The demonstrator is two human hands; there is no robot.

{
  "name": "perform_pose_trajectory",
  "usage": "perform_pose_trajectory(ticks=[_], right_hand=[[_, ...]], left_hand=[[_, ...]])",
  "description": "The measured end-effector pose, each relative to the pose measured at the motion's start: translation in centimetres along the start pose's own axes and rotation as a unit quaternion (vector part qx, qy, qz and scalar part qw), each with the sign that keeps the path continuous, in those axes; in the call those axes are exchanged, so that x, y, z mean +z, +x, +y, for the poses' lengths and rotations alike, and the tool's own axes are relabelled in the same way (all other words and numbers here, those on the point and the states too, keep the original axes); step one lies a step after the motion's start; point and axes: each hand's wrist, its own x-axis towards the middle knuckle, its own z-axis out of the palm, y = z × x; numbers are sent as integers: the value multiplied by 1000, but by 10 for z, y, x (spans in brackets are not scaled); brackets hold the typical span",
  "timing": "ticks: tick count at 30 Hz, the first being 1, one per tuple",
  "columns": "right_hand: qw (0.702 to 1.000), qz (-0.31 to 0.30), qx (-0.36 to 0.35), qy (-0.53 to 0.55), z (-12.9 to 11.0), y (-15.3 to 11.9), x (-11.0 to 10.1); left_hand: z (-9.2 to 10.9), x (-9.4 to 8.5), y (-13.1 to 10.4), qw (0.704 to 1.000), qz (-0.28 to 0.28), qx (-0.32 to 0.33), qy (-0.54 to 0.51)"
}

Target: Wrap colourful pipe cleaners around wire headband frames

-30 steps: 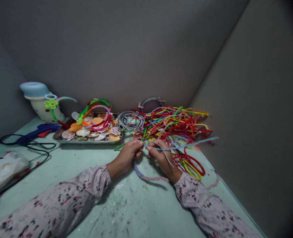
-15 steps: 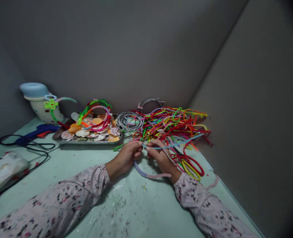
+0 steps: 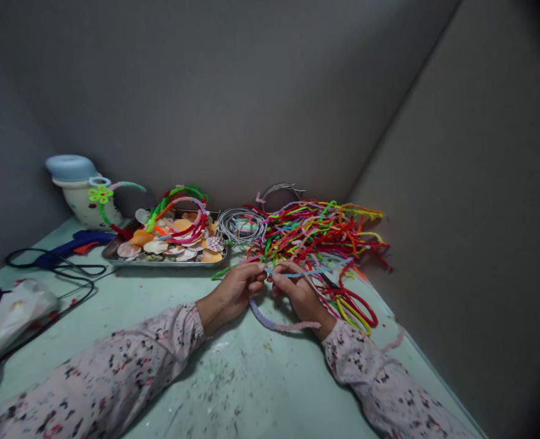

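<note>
Pinching together at the fingertips, left hand [image 3: 234,294] and right hand [image 3: 299,291] meet over the table [image 3: 233,378], both closed on a curved headband [image 3: 270,318] wrapped in fuzzy lilac-to-pink pipe cleaner; its arc hangs below and between the two hands and touches the tabletop near the right wrist. Right hand also grips a light blue pipe cleaner [image 3: 318,271] that runs away from the fingers out to the right, into the pile of pipe cleaners [image 3: 315,228], red, yellow, green, orange, lying just beyond the hands. Red and yellow bare hoops [image 3: 356,308] lie just right of the right hand. Metal tray [image 3: 164,261] beyond the left hand holds scallop shells [image 3: 160,245], orange, white, pink, with several wrapped headbands [image 3: 178,210] standing across them. Grey wire hoops [image 3: 240,224] are bunched between tray and pile. White jar with blue lid [image 3: 75,186] far to the left of the left hand, a green pipe-cleaner flower [image 3: 100,194] against it. Blue glue gun [image 3: 75,241] and black cord [image 3: 54,268] lie left of the tray; plastic bag [image 3: 8,311] at the far left is cut off by the frame edge. Exact finger contact on the headband's end is hidden by the knuckles; how much bare band is left unwrapped cannot be told. Floral sleeves [image 3: 127,372] cover both forearms.
</note>
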Motion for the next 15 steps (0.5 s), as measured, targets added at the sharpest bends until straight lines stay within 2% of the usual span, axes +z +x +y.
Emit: perform_pose_trajectory(ticks=[5, 15], right_hand=[[1000, -22, -11, -7, 0, 0, -3], [999, 8, -23, -25, -3, -2, -2]], left_hand=[[0, 0, -1, 1000, -14, -10, -26], [-1, -1, -2, 998, -31, -9, -48]])
